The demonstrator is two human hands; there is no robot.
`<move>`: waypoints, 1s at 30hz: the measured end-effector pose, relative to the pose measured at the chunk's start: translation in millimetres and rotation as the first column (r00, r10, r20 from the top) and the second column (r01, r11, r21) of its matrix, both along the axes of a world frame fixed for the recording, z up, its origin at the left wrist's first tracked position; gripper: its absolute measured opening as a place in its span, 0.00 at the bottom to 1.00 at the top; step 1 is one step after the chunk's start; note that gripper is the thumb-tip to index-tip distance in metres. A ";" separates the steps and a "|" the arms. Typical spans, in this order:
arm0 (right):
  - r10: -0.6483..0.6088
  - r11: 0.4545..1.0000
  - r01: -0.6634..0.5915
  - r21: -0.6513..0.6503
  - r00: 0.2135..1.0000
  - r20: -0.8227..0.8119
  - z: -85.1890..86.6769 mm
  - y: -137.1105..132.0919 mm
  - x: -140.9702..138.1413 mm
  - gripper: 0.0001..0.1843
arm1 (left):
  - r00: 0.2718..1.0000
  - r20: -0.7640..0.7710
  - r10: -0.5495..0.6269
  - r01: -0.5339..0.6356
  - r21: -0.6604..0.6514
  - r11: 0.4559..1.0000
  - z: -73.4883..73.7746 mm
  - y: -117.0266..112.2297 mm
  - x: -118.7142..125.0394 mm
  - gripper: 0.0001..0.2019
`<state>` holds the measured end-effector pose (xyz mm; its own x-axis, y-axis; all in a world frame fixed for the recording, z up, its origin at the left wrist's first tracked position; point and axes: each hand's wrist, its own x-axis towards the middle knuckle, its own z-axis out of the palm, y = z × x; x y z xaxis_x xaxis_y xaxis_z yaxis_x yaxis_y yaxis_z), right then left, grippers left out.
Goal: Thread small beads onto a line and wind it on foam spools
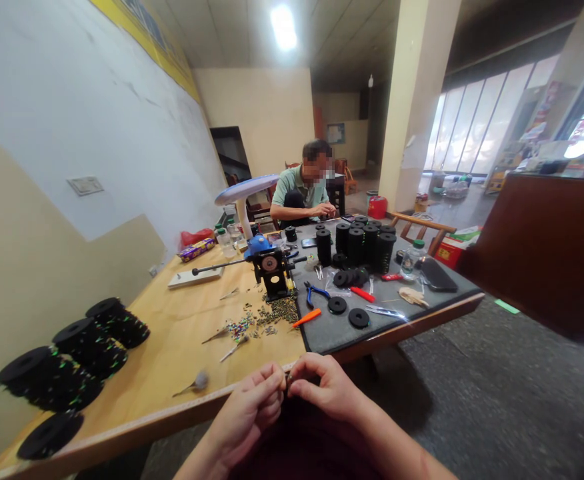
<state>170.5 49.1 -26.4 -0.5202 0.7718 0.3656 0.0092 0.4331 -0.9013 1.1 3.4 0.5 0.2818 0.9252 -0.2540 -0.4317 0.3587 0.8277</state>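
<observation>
- My left hand (262,398) and right hand (326,387) meet at six o'clock, low, just off the table edge (207,403).
- Grip: thumb and forefinger of each closed in, both pinching one tiny dark piece (287,376) between them. Too small to tell what it is, or its stage; being in hand, I judge it unfinished.
- Ten o'clock, near: a fuzzy-ended piece (201,381) lying apart on the wood.
- Eleven to twelve: coloured bits (241,327) and brass-toned bits (278,313), loose, spread in a heap. Plenty unused, so much seems left.
- Nine o'clock: three stacks of black discs (75,333), bright green bits round their sides. Probably done work; count unreadable.
- One o'clock, on the grey mat (322,335): an orange tool (307,318), blue-handled pliers (315,293), two single discs (359,318). None in my fingers.
- Further at one: upright black rolls (356,245), a few greenish flecks; filled or not, cannot tell.
- Twelve, far side: a co-worker (299,190), seated, hands together.
</observation>
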 end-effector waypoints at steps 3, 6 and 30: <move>-0.022 0.999 0.020 0.043 0.999 0.040 -0.8 1.8 -4.0 0.06 | 1.000 -0.002 -0.010 0.010 -0.002 1.000 -1.5 0.2 -0.2 0.18; -0.059 0.996 0.054 0.067 0.996 0.064 -5.3 2.6 -4.4 0.08 | 1.000 0.017 -0.001 0.001 0.001 1.000 -1.9 -0.5 -1.7 0.17; 0.085 0.990 -0.091 -0.105 0.995 -0.059 -3.1 -2.7 2.2 0.08 | 0.991 -0.132 0.009 -0.001 0.059 0.998 -1.7 -0.5 -3.5 0.17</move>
